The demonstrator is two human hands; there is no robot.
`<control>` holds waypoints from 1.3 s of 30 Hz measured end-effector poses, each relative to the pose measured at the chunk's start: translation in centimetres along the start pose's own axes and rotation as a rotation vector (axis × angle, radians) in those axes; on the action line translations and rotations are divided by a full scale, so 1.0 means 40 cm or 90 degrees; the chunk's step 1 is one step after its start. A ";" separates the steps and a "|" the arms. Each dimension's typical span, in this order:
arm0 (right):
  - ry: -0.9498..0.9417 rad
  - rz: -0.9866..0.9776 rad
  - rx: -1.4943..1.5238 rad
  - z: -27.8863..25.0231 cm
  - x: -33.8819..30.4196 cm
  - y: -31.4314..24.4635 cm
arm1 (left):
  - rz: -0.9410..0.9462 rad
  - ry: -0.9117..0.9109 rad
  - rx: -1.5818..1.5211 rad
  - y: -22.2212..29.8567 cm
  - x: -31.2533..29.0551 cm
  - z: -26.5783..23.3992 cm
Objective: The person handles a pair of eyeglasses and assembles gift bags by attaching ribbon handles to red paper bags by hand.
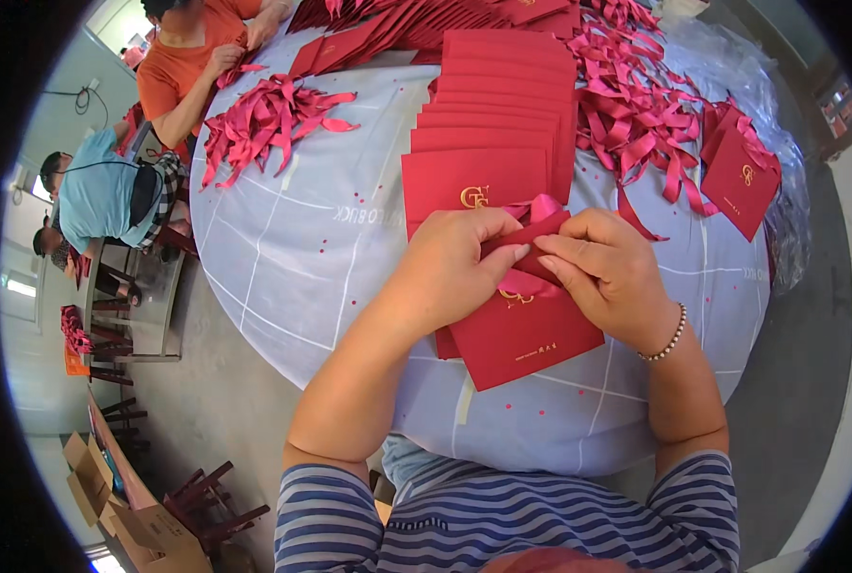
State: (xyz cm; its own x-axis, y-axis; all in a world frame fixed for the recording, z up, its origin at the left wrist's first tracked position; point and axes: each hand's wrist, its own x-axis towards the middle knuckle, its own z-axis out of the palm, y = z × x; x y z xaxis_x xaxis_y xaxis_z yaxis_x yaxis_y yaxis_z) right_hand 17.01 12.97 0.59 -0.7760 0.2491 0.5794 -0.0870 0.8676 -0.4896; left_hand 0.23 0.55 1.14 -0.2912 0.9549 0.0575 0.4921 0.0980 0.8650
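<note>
Just in front of me, a red paper envelope (pixel 536 341) with a gold emblem lies tilted on the cloth. A pink-red ribbon (pixel 526 284) crosses its upper part, and a loop stands up between my hands. My left hand (pixel 454 263) is closed, thumb and forefinger pinching the envelope's top edge. From the other side, my right hand (pixel 609 272) pinches the same edge near the ribbon; its exact fingertip hold is partly hidden. Right behind my hands, an overlapping row of similar red envelopes (pixel 473 172) runs away from me.
Ribbon piles lie at the far left (pixel 268 124) and right (pixel 636 115). A finished-looking envelope with ribbon (pixel 746 186) rests by clear plastic wrap (pixel 784 105) at the right edge. A person in orange (pixel 182 76) works across the table. Stools (pixel 206 501) and cardboard boxes (pixel 144 535) stand lower left.
</note>
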 end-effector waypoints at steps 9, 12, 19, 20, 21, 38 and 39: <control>0.035 0.066 0.025 0.004 -0.012 0.020 | 0.023 0.015 0.043 -0.008 0.004 0.011; 0.039 0.061 0.022 0.010 -0.005 0.013 | 0.037 0.025 0.053 0.003 -0.001 0.010; 0.026 0.018 -0.030 0.015 -0.012 0.005 | 0.105 0.066 0.148 0.002 -0.005 0.025; 0.041 -0.006 -0.086 0.024 -0.020 0.002 | 0.105 0.065 0.148 0.003 -0.006 0.029; 0.055 -0.031 -0.143 0.031 -0.025 -0.003 | 0.118 0.076 0.187 0.005 -0.007 0.033; 0.018 0.084 0.026 0.003 -0.027 -0.029 | 0.136 0.104 0.162 0.018 -0.022 0.030; 0.016 0.089 0.026 0.001 -0.028 -0.021 | 0.135 0.090 0.162 0.025 -0.024 0.025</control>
State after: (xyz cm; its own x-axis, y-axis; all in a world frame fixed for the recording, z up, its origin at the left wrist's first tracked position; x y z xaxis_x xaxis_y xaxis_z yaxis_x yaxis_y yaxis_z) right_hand 17.92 11.94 0.34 -0.7664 0.3778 0.5195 -0.0044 0.8057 -0.5923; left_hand 1.83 0.02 1.45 -0.2622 0.9153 0.3058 0.7370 -0.0146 0.6757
